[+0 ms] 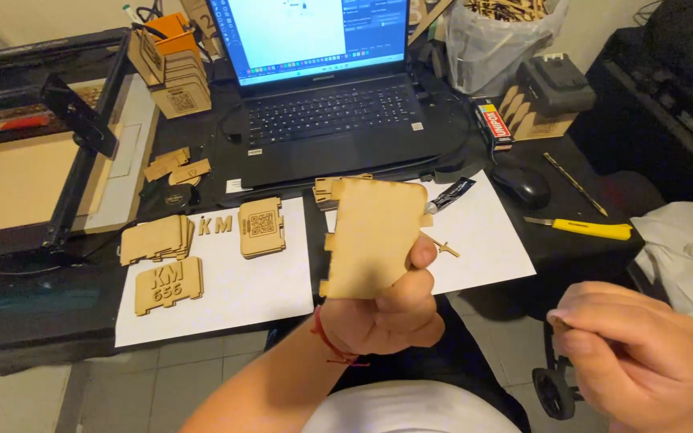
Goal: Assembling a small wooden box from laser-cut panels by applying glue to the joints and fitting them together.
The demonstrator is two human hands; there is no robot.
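**Kid:** Hands first! What can't you see well?

**Helper:** Right hand [635, 365] is curled up tight, low down at the corner of the view. Its edge is cut off. Something tiny may be pinched in the fingertips, but I cannot tell what it is, or if it is anything at all.

**Kid:** And the other one?

**Helper:** Left hand [387, 309] is closed around the bottom of a wooden panel [374, 236]. The thumb presses on the front side. The bottom edge of the panel is hidden inside the fist. The two hands are apart.

**Kid:** What does the panel look like?

**Helper:** It is flat, thin and light brown (like a plain biscuit). It has little square notches along its left side. It is held up, tilted a bit, above the white paper [483, 232] past the hand.

**Kid:** What is hiding behind it?

**Helper:** Another wooden piece [326, 188] peeks out, mostly covered. A dark glue tube [451, 195] pokes out just beside the panel's top corner.

**Kid:** What else is near?

**Helper:** Off to the left of the left hand, more cut wooden pieces [168, 285] lie on a second white sheet [234, 297]. Far past the hands sits an open laptop [330, 112]. Beyond the right hand are a black mouse [521, 186] and a yellow knife [591, 229].
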